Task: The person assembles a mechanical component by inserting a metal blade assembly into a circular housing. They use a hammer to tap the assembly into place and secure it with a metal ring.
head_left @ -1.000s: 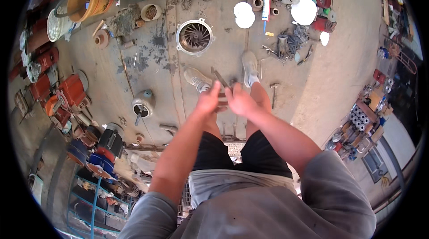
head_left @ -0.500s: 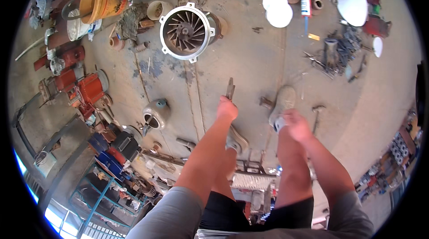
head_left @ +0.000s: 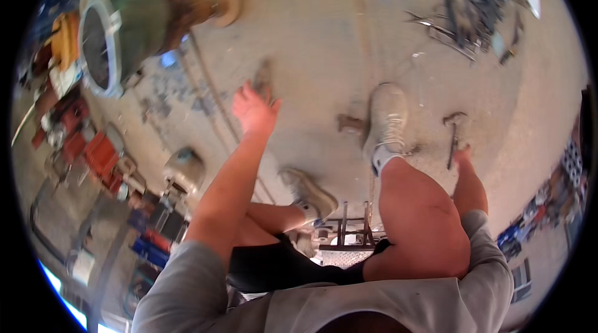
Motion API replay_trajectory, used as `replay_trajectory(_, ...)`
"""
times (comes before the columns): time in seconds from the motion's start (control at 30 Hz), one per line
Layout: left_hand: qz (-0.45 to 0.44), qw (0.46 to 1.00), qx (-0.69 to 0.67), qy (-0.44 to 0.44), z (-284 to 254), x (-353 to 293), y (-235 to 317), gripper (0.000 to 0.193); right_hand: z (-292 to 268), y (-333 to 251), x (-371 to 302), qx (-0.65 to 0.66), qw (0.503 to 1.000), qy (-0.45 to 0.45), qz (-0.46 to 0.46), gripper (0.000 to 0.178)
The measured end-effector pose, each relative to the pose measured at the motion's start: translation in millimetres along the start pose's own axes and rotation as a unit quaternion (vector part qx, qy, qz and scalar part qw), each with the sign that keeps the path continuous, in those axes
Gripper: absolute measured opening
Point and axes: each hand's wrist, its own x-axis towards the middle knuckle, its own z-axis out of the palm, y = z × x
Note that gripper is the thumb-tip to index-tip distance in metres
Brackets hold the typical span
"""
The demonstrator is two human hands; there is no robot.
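My left hand (head_left: 255, 110) is over the concrete floor with its fingers spread and palm down. A dark, blurred pliers-like tool (head_left: 264, 74) lies just past its fingertips. My right hand (head_left: 461, 156) reaches low on the right, beside the handle of a hammer (head_left: 454, 122) on the floor. Its fingers are small and smeared, so whether they grip the handle does not show. Between my right shoe (head_left: 387, 115) and my left hand lies a short rusty metal piece (head_left: 351, 123), close to the shoe.
A large green-grey cylindrical housing (head_left: 140, 24) with a pale flange stands at far left. Several tools and dark scraps (head_left: 464, 12) lie at far right. A rounded beige container (head_left: 185, 170) sits left of my left shoe (head_left: 305, 193). Behind me is a metal-legged stool (head_left: 349, 246).
My left hand has opened and let go of the pliers-like tool. My right hand has moved from my right shin down to the hammer. I have bent lower, so the view has shifted.
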Motion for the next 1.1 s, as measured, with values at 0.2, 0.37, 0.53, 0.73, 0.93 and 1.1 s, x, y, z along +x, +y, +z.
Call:
replay_trajectory(0.2,0.433,0.88,-0.08,-0.176,-4,-78,84,0.075,-10,-113,-65,-0.076,0.995,-0.052,-0.047,0.051)
replay_trajectory(0.37,0.407,0.892,0.063,-0.185,72,-93,142,0.031,-10,-95,-94,-0.027,0.997,0.04,-0.054,0.048)
replay_trajectory(0.53,0.224,0.901,-0.058,-0.368,8,-88,110,0.039,-9,-88,-136,0.059,0.99,0.115,-0.062,0.048)
replay_trajectory(0.73,0.171,0.948,-0.265,-0.049,-206,-50,4,0.064,-62,-195,-224,0.405,0.892,0.062,-0.194,0.036)
replay_trajectory(0.93,0.118,0.913,-0.316,0.228,-398,15,-33,0.07,-224,-373,-352,0.49,0.759,-0.115,-0.412,0.033)
replay_trajectory(1.1,0.127,0.908,-0.327,0.23,-429,99,-50,0.073,-299,-481,-462,0.417,0.723,-0.227,-0.502,0.033)
